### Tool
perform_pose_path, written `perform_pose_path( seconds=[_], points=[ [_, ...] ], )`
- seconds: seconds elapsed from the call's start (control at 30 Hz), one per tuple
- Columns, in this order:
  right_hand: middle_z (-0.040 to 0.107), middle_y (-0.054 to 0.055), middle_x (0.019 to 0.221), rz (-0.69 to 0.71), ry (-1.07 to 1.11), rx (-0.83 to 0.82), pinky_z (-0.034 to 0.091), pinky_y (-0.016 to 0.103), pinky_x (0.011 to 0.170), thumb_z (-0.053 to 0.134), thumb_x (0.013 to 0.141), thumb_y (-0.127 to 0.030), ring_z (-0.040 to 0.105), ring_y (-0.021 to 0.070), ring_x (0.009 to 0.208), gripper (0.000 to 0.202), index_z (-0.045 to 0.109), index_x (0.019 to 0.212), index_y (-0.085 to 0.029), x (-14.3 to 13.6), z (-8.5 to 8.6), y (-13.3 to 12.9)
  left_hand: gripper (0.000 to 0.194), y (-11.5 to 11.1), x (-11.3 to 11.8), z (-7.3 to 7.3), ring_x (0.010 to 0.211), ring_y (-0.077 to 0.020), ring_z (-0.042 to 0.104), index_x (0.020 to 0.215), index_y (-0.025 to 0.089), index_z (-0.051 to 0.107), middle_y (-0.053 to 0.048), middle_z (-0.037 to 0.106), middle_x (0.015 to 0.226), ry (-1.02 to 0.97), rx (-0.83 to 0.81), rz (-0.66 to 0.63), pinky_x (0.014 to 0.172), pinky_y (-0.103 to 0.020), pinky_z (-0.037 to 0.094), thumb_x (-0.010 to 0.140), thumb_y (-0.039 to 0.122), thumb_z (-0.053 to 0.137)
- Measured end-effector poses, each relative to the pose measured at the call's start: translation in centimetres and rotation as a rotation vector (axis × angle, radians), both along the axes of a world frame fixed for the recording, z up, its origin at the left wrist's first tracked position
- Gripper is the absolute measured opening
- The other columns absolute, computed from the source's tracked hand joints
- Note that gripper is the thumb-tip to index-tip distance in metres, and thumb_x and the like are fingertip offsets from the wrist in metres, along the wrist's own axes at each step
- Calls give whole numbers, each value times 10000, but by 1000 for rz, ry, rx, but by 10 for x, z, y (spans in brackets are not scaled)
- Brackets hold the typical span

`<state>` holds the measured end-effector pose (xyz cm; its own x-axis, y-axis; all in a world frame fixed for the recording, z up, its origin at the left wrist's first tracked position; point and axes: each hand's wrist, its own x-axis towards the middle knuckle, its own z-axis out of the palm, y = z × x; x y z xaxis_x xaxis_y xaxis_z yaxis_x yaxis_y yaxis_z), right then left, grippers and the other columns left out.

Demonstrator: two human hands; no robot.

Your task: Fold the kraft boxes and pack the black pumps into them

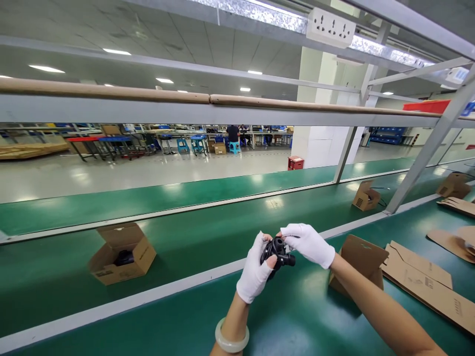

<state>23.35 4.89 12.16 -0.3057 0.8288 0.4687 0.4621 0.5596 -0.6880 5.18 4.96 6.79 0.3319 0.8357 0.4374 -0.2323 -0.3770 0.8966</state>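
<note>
In front of me, above the green work surface, my left hand is wrapped round a small black device with short tube-like stubs; its exact kind I cannot make out. A white glove with bare fingertips covers this hand, and the thumb presses the device's near side. My right hand, gloved the same way, has its fingers closed at the device's upper edge. Whether a smaller part sits between those fingertips is hidden. Just right of the device stands an open cardboard box, partly behind my right forearm.
A green conveyor belt runs beyond a pale metal rail. It carries an open box with a black item inside and another box. Flat cardboard lies at right. A slanted metal post and shelf frame stand ahead.
</note>
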Motion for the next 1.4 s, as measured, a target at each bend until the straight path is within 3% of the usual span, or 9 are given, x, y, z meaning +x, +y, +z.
perform_pose_path(
  seconds=[0.13, 0.3, 0.5, 0.57, 0.73, 0.83, 1.1, 1.2, 1.4],
  points=[
    [596, 8, 743, 0, 53, 35, 460, 254, 633, 514, 883, -273, 548, 139, 646, 191, 683, 887, -184, 1, -6, -12, 625, -6, 5, 0, 951, -232, 563, 1333, 234, 430, -64, 589, 1120, -35, 0, -54, 881, -301, 422, 821, 574, 541],
    [592, -8, 732, -25, -11, 32, 439, 251, 655, 485, 867, -184, 548, 137, 671, 192, 676, 857, -203, 0, 2, -13, 750, -13, 9, 2, 1124, -291, 496, 1406, 206, 353, -104, 489, 1309, 76, 101, -136, 975, -365, 375, 812, 637, 503],
    [624, 13, 793, -98, 28, 260, 466, 262, 680, 500, 895, -201, 589, 144, 714, 157, 656, 909, -195, 0, 8, -7, 954, -18, 12, 6, 684, -165, 530, 1465, 196, -12, -21, 575, 847, 154, 34, -132, 707, -319, 436, 806, 639, 517],
    [629, 18, 794, -101, -24, 341, 468, 269, 676, 494, 904, -195, 591, 145, 707, 157, 650, 910, -196, 0, 11, -8, 913, -17, 12, 5, 656, -149, 516, 1450, 214, 54, 3, 548, 806, 167, 50, -118, 672, -295, 433, 797, 590, 571],
    [638, 24, 786, -132, -103, 451, 471, 276, 663, 477, 927, -199, 595, 145, 694, 169, 644, 904, -201, 2, 20, -15, 457, -10, 11, -1, 910, -173, 549, 1263, 287, 402, -35, 526, 1060, 119, 320, -65, 828, -305, 445, 853, 372, 584],
    [638, 20, 779, -167, -97, 445, 476, 277, 662, 478, 930, -206, 599, 143, 691, 165, 643, 915, -202, 5, 23, -18, 411, -8, 11, -3, 968, -168, 537, 1268, 316, 416, -32, 507, 1110, 104, 412, -105, 858, -294, 439, 879, 287, 546],
    [637, 21, 777, -126, -126, 438, 465, 267, 667, 474, 929, -211, 596, 144, 694, 176, 649, 906, -198, 1, 21, -15, 388, -13, 13, 1, 824, -131, 509, 1099, 265, 412, 0, 482, 980, 115, 375, -28, 765, -260, 452, 769, 217, 610],
    [637, 16, 780, -95, -189, 322, 457, 261, 672, 500, 908, -210, 593, 146, 700, 173, 671, 886, -195, 1, 19, -10, 372, -15, 13, 5, 804, -127, 496, 1009, 247, 401, 8, 470, 937, 137, 378, 38, 754, -254, 452, 710, 193, 615],
    [675, -5, 832, 8, -353, 50, 443, 231, 723, 547, 847, -140, 612, 147, 779, 189, 718, 833, -218, 4, 21, -2, 448, -14, 14, 7, 901, -153, 549, 1115, 252, 366, -16, 505, 998, 198, 459, 147, 826, -291, 466, 734, 230, 602]
  ],
)
